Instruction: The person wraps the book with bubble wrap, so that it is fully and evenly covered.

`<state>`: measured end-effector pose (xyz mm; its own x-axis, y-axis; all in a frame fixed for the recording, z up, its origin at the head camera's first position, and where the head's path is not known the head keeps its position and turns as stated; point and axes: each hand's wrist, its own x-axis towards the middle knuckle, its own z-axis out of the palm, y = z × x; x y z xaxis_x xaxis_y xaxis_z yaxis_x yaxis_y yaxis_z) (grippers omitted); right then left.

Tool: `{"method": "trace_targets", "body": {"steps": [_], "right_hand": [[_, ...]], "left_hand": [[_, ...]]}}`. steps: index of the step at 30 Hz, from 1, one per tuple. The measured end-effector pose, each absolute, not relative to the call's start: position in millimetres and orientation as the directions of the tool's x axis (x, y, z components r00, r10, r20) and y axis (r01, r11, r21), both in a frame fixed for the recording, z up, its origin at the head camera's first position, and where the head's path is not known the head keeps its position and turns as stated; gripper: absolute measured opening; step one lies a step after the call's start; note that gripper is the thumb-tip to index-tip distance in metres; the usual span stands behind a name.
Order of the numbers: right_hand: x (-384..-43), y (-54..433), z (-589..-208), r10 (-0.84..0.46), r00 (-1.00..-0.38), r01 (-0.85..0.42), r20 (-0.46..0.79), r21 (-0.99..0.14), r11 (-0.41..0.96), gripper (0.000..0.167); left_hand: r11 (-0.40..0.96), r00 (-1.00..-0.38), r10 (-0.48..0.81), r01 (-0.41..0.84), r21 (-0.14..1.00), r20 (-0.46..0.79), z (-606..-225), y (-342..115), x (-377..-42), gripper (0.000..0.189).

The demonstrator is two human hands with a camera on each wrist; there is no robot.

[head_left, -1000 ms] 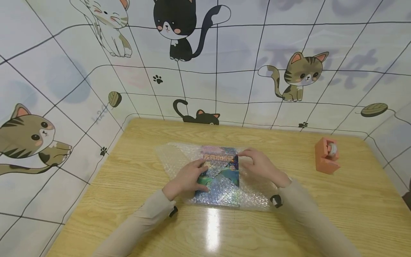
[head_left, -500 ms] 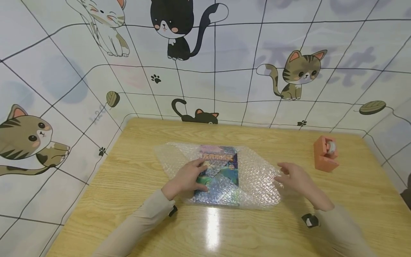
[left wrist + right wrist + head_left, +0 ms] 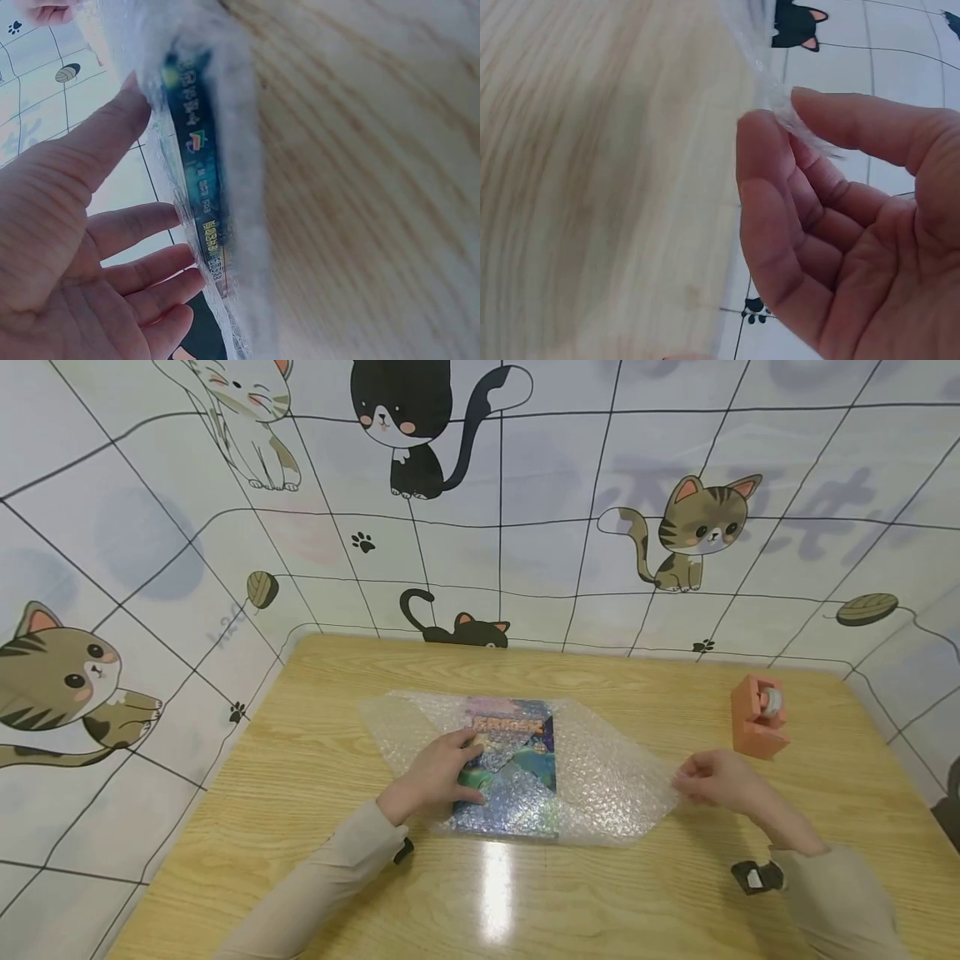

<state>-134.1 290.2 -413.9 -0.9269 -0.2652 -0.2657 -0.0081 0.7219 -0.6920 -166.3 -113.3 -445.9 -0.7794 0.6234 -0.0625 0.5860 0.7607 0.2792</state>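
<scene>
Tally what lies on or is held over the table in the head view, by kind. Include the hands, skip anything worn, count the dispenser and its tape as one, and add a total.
Flat rectangular book with a colourful printed cover: 1
Clear plastic bubble-wrap sheet: 1
Orange boxy tape dispenser: 1
Bare hands, left hand and right hand: 2
Total: 5

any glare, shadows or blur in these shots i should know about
Head view: a white glare streak on the table in front of the book, glints on the bubble wrap, soft shadow near the right forearm; left wrist view: wood grain smeared, print on the spine hazy behind the wrap; right wrist view: table surface soft.
</scene>
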Motion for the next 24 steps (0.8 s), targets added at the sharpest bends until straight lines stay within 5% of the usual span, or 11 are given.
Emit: {"method": "trace_targets", "body": {"steps": [7,24], "right_hand": [[-135.7,273.1,-390.3,-0.303,-0.916,0.058,-0.264,-0.833,0.551,0.025],[-158.2,164.2,-353.5,-0.408,-0.908,-0.080,-0.094,-0.918,0.388,0.016]], "left_hand": [[0.755,-0.776,0.629,0.593,0.279,-0.054,-447.4,-114.2,-167.1,0.081],[0.765,-0.781,0.620,0.582,0.275,-0.073,-446.4,-114.6,-166.7,0.080]]}}
